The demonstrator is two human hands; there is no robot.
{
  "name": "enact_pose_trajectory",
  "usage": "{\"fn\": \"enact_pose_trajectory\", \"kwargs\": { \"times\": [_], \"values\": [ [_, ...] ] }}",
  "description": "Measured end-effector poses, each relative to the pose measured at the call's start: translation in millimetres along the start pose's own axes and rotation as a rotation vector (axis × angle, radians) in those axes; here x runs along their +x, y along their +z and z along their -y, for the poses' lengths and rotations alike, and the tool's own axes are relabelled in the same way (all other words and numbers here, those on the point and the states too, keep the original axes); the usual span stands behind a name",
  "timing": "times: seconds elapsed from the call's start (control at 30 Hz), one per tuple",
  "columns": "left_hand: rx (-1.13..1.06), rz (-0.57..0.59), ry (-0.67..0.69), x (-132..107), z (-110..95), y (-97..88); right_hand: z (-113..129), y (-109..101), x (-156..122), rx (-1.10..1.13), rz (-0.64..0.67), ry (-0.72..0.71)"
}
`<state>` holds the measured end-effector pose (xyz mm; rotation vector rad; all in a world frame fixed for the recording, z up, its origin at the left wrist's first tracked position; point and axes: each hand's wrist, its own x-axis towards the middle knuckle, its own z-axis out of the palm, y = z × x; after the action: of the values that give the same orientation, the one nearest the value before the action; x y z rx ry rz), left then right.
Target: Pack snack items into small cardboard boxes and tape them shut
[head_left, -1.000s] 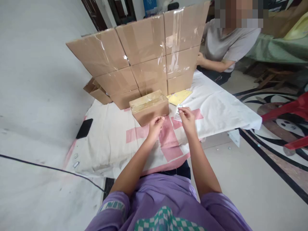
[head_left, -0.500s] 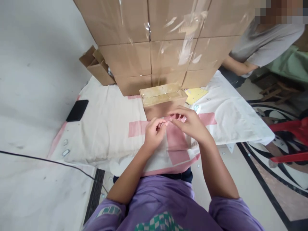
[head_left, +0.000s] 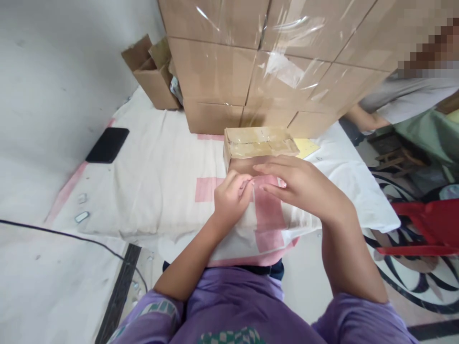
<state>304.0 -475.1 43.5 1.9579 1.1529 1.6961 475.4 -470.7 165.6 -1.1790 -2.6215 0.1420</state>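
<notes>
Cardboard small box (head_left: 258,148), top sealed with glossy tape, sits on the white-and-pink cloth (head_left: 158,177) just beyond both hands, in front of a taped stack of cartons (head_left: 258,62). Left hand (head_left: 232,199) curled, fingertips pinched narrow on something tiny; can't tell what, too small and hidden. Right hand (head_left: 304,186) half open, fingers stretched toward the left fingertips, touching or nearly so; nothing visibly gripped.

Risks, as a judgement: the pinched item could slip in the hand-off between fingertips and get lost in the cloth folds, or roll off the near edge to the floor. A knuckle could bump the small box, which is just beside the hands. Loose small metal bits (head_left: 81,217) lie at the cloth's left edge, near a black phone (head_left: 107,145). Another person's arm (head_left: 362,119) is behind the stack, well apart.
</notes>
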Motion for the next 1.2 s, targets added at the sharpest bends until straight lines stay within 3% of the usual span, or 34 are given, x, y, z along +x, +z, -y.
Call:
{"fn": "enact_pose_trajectory", "kwargs": {
  "times": [0.13, 0.27, 0.33, 0.43, 0.5, 0.6, 0.73, 0.87, 1.03, 1.2],
  "values": [
    [0.03, 0.042, -0.093, -5, 4, 0.2, 9, 1, 8, -0.163, 0.077, -0.027],
    [0.224, 0.109, -0.273, -2, 15, -1.6, -1, -24, 9, -0.186, -0.098, 0.005],
    [0.275, 0.091, -0.228, 8, 20, -3.1, -17, -43, 15, -0.16, -0.193, 0.057],
    [0.357, 0.085, -0.016, 36, 26, -3.3, -52, -59, 34, -0.159, -0.147, 0.079],
    [0.411, 0.195, 0.093, 55, 30, -1.2, -78, -55, 52, -0.155, -0.043, 0.068],
    [0.437, 0.363, 0.124, 70, 37, 4.0, -113, -33, 76, -0.091, 0.138, 0.059],
    [0.438, 0.371, 0.071, 68, 42, 9.5, -141, -1, 94, 0.031, 0.229, 0.043],
    [0.415, 0.36, 0.063, 62, 43, 8.5, -152, 11, 98, 0.081, 0.246, -0.001],
    [0.41, 0.342, 0.067, 62, 40, 9.0, -152, 11, 97, 0.091, 0.278, -0.017],
    [0.392, 0.317, 0.132, 70, 22, 33.2, -150, 11, 95, 0.125, 0.261, -0.013]
  ]
}}
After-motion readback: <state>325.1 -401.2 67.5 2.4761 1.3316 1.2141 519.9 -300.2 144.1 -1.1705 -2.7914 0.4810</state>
